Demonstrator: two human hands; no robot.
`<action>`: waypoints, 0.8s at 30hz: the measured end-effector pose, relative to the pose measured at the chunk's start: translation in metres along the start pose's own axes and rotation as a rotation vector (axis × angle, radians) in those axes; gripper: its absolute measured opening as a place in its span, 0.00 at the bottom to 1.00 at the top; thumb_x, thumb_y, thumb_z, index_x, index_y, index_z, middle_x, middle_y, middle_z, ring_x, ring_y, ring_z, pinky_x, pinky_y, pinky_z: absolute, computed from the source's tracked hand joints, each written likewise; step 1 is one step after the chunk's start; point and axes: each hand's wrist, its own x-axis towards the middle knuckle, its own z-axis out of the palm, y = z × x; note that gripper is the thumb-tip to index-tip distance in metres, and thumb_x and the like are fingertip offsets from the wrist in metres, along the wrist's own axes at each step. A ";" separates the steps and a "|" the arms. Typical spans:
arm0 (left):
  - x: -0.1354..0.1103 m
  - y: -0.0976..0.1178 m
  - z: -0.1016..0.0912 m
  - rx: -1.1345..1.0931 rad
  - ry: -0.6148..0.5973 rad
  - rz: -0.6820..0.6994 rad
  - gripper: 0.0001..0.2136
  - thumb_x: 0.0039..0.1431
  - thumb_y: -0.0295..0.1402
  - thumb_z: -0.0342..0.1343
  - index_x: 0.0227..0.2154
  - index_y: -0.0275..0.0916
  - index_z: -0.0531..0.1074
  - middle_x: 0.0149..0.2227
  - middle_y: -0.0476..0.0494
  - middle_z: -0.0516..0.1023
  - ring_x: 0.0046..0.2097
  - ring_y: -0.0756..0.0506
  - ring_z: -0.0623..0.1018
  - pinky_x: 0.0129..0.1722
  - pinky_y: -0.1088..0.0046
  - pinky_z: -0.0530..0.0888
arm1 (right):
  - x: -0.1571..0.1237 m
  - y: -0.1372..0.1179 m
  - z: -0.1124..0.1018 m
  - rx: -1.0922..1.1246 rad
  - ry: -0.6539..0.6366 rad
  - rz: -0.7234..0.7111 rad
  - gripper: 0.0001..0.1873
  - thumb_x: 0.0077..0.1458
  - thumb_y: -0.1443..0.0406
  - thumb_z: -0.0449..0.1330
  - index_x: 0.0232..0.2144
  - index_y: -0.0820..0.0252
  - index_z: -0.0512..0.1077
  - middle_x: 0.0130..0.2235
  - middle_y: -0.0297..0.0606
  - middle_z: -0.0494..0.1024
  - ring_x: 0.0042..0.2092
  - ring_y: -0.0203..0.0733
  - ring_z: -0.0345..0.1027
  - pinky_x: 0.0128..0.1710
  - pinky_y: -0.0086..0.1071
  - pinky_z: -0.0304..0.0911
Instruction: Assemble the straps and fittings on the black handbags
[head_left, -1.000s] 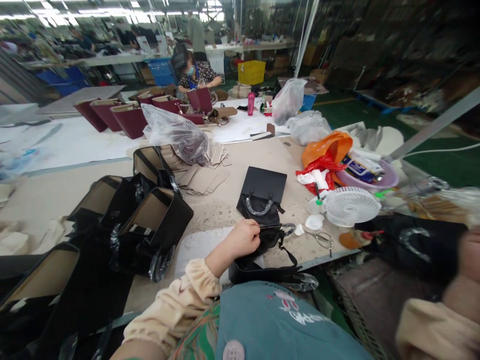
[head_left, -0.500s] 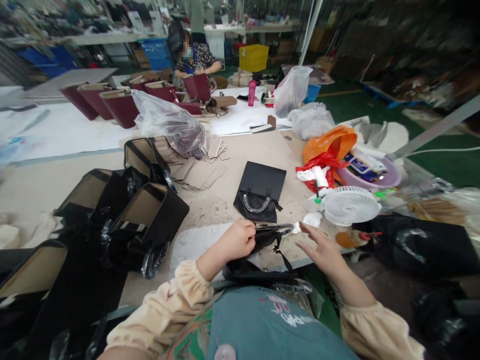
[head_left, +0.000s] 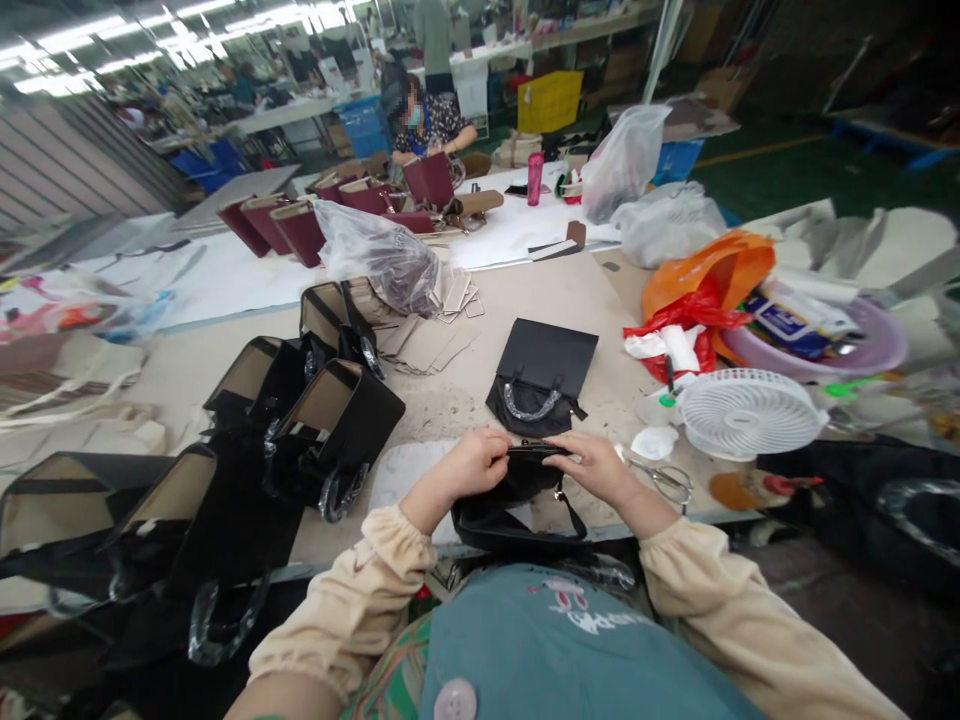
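Observation:
A black handbag (head_left: 491, 530) lies at the table's near edge, its mouth facing me and a thin strap with a small metal fitting at its right. My left hand (head_left: 478, 462) pinches the left end of the bag's far top edge. At the right end of that edge, my right hand (head_left: 596, 468) grips it between thumb and fingers. A dark strip of the edge shows between both hands. Just beyond them lies another black handbag (head_left: 546, 355) with a plastic-wrapped handle (head_left: 531, 408). Scissors (head_left: 670, 482) rest right of my right hand.
Several open black bags (head_left: 341, 415) crowd the left. On the right are a white fan (head_left: 750, 412), an orange-brown bottle (head_left: 739, 490) and a purple basin (head_left: 885, 345). Maroon bags (head_left: 296, 232) stand farther back, near a seated co-worker (head_left: 442, 125).
My right hand has moved left from open air onto the bag's edge and closed on it. My left hand keeps its hold. The camera view has shifted, and the scissors now show plainly.

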 end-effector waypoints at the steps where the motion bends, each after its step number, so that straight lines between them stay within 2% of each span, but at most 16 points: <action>1: 0.000 0.000 0.000 -0.009 0.000 -0.005 0.08 0.52 0.24 0.48 0.25 0.36 0.71 0.31 0.43 0.75 0.38 0.47 0.73 0.44 0.70 0.69 | 0.001 0.001 -0.001 -0.009 -0.014 -0.020 0.13 0.52 0.58 0.59 0.40 0.56 0.74 0.37 0.40 0.77 0.39 0.41 0.71 0.40 0.34 0.67; 7: 0.000 0.001 -0.004 -0.036 -0.006 -0.027 0.08 0.52 0.23 0.47 0.28 0.36 0.72 0.32 0.43 0.74 0.38 0.47 0.73 0.41 0.71 0.70 | 0.009 -0.002 -0.005 -0.066 -0.121 -0.058 0.16 0.50 0.56 0.61 0.40 0.56 0.73 0.35 0.38 0.76 0.36 0.39 0.69 0.34 0.30 0.66; 15: 0.000 0.002 -0.003 -0.022 -0.015 -0.010 0.06 0.52 0.24 0.49 0.25 0.36 0.70 0.32 0.44 0.74 0.38 0.47 0.73 0.42 0.70 0.69 | 0.015 0.003 -0.005 -0.074 -0.150 -0.109 0.13 0.55 0.57 0.56 0.38 0.56 0.75 0.32 0.37 0.76 0.35 0.37 0.68 0.35 0.30 0.63; 20: -0.001 0.010 -0.004 0.021 -0.025 -0.049 0.06 0.53 0.32 0.53 0.24 0.37 0.68 0.31 0.44 0.73 0.37 0.47 0.72 0.41 0.71 0.68 | 0.018 0.007 -0.006 -0.032 -0.166 -0.123 0.13 0.55 0.57 0.56 0.36 0.56 0.76 0.31 0.36 0.76 0.33 0.36 0.68 0.33 0.28 0.62; 24: 0.002 0.015 -0.003 0.081 -0.056 -0.075 0.11 0.53 0.40 0.56 0.27 0.37 0.69 0.31 0.46 0.72 0.36 0.47 0.72 0.43 0.70 0.67 | 0.018 0.007 -0.008 -0.015 -0.179 -0.122 0.13 0.55 0.56 0.55 0.35 0.56 0.76 0.28 0.36 0.74 0.32 0.36 0.67 0.32 0.28 0.61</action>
